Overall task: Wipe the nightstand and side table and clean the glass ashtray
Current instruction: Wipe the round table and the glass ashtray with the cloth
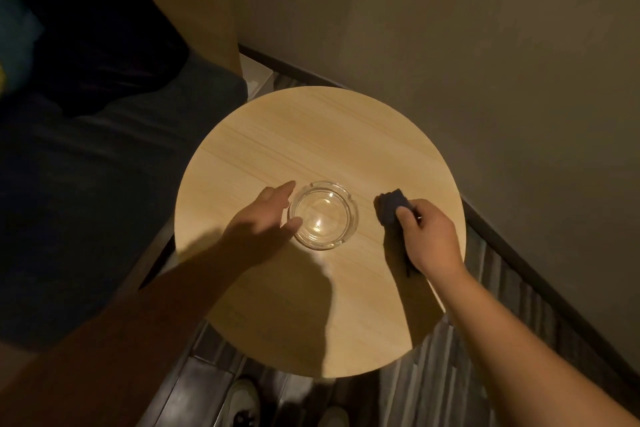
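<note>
A round clear glass ashtray (pixel 323 215) stands near the middle of the round light-wood side table (pixel 311 135). My left hand (pixel 263 218) is at the ashtray's left rim, fingers spread, thumb touching or almost touching the glass. My right hand (pixel 427 236) is to the right of the ashtray, closed around a folded dark cloth (pixel 393 206) that presses on the tabletop. A gap of bare wood separates the cloth from the ashtray.
A dark upholstered seat (pixel 86 184) borders the table on the left. A grey wall (pixel 485 45) with a dark skirting board runs behind and to the right. Striped carpet (pixel 467 374) and my light shoes (pixel 242 402) show below the table's front edge.
</note>
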